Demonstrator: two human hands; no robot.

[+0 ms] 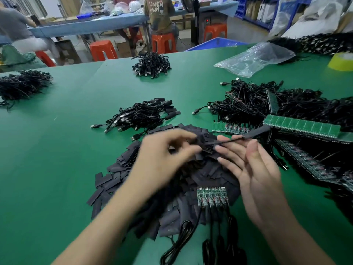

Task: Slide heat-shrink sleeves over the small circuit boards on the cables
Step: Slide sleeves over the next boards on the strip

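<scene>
A heap of flat black heat-shrink sleeves [122,180] lies on the green table [66,150] in front of me. Over the heap, my left hand [164,157], blurred by motion, pinches a black sleeve [200,142]. My right hand [252,169] holds a thin black cable [231,141] between thumb and fingers. That cable ends up and to the right in a board covered by a sleeve [257,131]. A strip of small green circuit boards with cables attached [212,196] rests on the heap near me.
Finished sleeved cables [141,115] lie in a pile beyond the heap. Tangled black cables and green board strips [301,127] fill the right side. Other cable piles [150,65] sit farther back, beside a clear plastic bag [256,58] and a yellow tape roll [342,62].
</scene>
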